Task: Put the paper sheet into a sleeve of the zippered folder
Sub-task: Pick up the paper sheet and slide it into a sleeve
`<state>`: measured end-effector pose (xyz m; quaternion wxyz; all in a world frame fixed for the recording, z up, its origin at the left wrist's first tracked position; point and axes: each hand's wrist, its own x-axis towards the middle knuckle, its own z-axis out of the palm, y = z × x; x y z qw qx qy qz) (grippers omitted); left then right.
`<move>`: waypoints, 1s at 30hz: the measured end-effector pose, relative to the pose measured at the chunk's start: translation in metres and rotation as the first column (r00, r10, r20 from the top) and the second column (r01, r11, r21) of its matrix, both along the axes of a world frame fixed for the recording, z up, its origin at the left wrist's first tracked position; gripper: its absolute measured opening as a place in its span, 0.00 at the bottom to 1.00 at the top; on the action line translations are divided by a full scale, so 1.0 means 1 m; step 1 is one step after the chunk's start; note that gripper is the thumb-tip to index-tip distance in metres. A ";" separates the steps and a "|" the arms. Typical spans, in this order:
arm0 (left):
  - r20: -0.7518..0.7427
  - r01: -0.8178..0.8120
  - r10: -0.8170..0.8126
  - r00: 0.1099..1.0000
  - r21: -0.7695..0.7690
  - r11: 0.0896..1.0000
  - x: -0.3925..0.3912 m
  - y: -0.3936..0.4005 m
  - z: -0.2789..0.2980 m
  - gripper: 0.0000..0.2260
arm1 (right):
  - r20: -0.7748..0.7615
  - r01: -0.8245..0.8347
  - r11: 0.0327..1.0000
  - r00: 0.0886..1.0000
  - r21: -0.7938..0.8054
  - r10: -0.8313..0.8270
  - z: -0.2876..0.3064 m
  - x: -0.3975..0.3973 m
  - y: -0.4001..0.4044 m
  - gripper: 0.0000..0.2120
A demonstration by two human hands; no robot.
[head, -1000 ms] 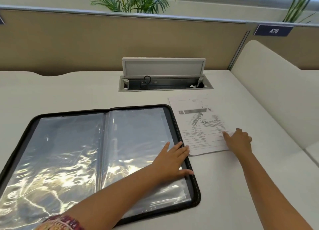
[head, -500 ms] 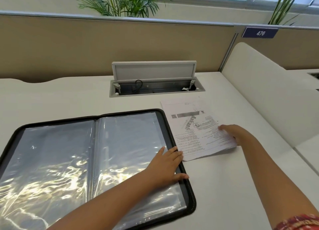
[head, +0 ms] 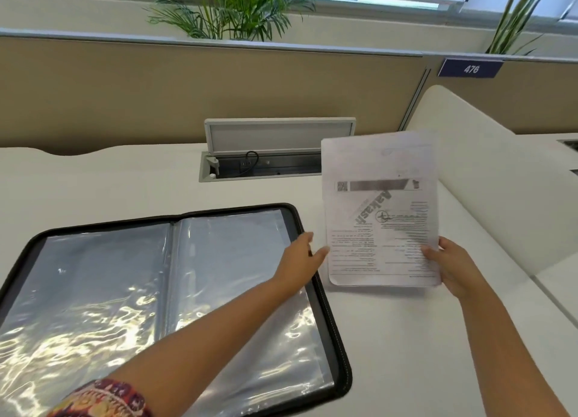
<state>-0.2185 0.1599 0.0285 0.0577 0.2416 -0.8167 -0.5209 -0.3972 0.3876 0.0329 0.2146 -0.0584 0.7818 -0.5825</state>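
Observation:
The printed paper sheet (head: 380, 216) is held upright above the white desk, to the right of the folder. My right hand (head: 453, 266) pinches its lower right corner, thumb on the printed face. My left hand (head: 301, 257) reaches across with its fingers straight, and its thumb tip touches the sheet's lower left edge. The black zippered folder (head: 333, 316) lies open and flat on the desk at the left. Its clear plastic sleeves (head: 234, 260) face up and reflect light. My left forearm crosses over the right-hand sleeve.
A cable box (head: 259, 166) with its lid raised is set into the desk behind the folder. A tan partition (head: 187, 88) runs along the back with plants above it. A white curved divider (head: 475, 172) rises on the right.
My right hand has lifted the sheet off the desk and stood it upright. My left hand has left the folder's sleeve and moved to the sheet's left edge.

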 end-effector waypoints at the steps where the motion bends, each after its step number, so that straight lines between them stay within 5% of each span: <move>1: -0.009 -0.006 0.006 1.000 0.076 0.997 -0.007 0.000 0.004 0.29 | -0.009 -0.018 0.999 1.000 -0.033 0.017 0.001 0.003 0.004 0.30; 5: -0.142 -0.053 0.091 0.986 0.254 0.966 -0.028 0.004 0.024 0.22 | -0.097 -0.083 0.977 0.993 -0.196 0.065 0.002 0.021 0.007 0.37; 9: -0.248 -0.110 0.146 0.958 0.154 0.982 -0.032 0.011 0.032 0.11 | -0.177 -0.056 0.972 0.984 -0.227 0.015 0.002 0.033 0.001 0.16; 21: -0.436 -0.058 0.063 0.898 0.026 0.998 -0.015 0.042 0.029 0.06 | -0.384 0.164 0.959 0.890 -0.233 -0.245 0.020 0.068 -0.010 0.10; 30: -0.423 -0.032 0.016 0.906 -0.030 0.999 -0.011 0.049 0.009 0.05 | -0.453 0.148 0.973 0.865 -0.175 -0.213 0.007 0.080 -0.007 0.05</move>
